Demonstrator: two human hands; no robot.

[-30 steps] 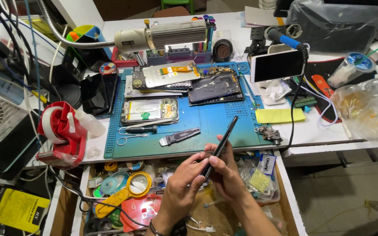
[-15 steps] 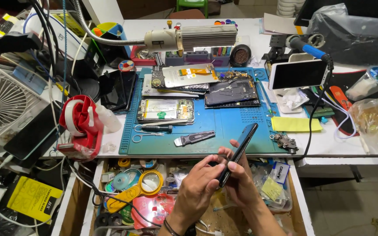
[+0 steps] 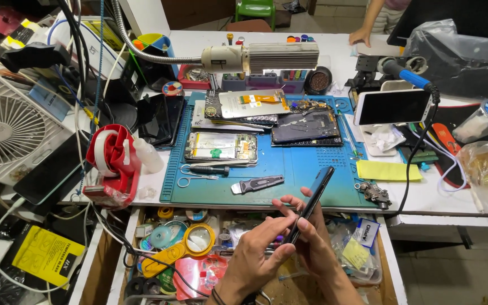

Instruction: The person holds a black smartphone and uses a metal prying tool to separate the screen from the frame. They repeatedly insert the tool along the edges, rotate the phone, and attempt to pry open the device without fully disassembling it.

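Both hands hold a slim black smartphone (image 3: 310, 204) edge-on to the head camera, tilted, its upper end over the front edge of the blue silicone work mat (image 3: 295, 169) and its lower end over the open wooden drawer (image 3: 388, 265).

Left hand (image 3: 255, 257): fingers closed around the lower end of the phone, thumb pressed to its near side. Right hand (image 3: 312, 240): fingers wrapped behind the phone's middle, fingertips (image 3: 285, 202) showing past its left edge. Neither hand is open; both grip the phone.

On the mat, just ahead of the hands: a grey metal pry tool with dark handle (image 3: 258, 184), a black-handled screwdriver (image 3: 207, 169) beside steel tweezers (image 3: 190, 181). Farther back: an opened phone chassis with exposed battery and boards (image 3: 221, 147), a dark phone back panel (image 3: 306, 125), a detached display panel with orange flex cable (image 3: 252, 103).

Left of the mat on the white tabletop (image 3: 425, 195): a red tape dispenser (image 3: 113, 166), a small white squeeze bottle (image 3: 147, 155), a white desk fan (image 3: 9, 135). Right of it: a yellow cloth (image 3: 388, 170), a white phone on a stand (image 3: 392, 106). A grey gooseneck lamp (image 3: 261, 56) hangs over the mat's far edge.

Another person's hand (image 3: 361, 36) rests on the far side of the tabletop.

The drawer holds tape rolls and packets.
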